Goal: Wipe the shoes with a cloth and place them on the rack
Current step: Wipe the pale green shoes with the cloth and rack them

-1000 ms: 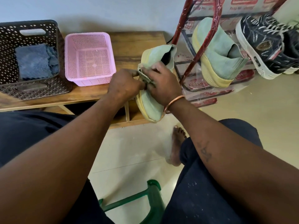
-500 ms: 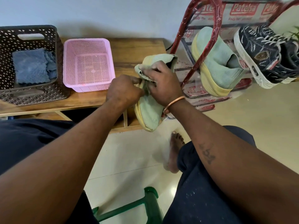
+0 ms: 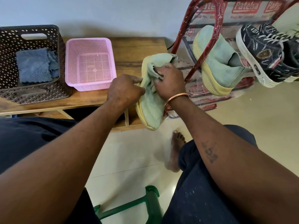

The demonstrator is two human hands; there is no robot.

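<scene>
My left hand (image 3: 124, 90) grips a pale green shoe (image 3: 152, 110) with a yellow sole by its left edge, holding it in the air in front of the wooden bench. My right hand (image 3: 171, 82) holds a bunched pale green cloth (image 3: 152, 68) and presses it against the shoe's upper part. The shoe's toe points down toward the floor. The matching green shoe (image 3: 216, 62) leans on the red shoe rack (image 3: 208, 46) to the right, beside a dark blue sneaker (image 3: 262, 54).
On the wooden bench (image 3: 139, 47) stand a brown basket (image 3: 9, 46) holding blue cloths (image 3: 34, 65) and a pink basket (image 3: 71, 62). A green stool frame (image 3: 145, 201) is between my knees, and a bare foot (image 3: 175, 152) rests on the tiled floor.
My right hand has rubbed the cloth a little further up the shoe toward its opening. The left hand keeps its hold, and my view has tilted upward slightly.
</scene>
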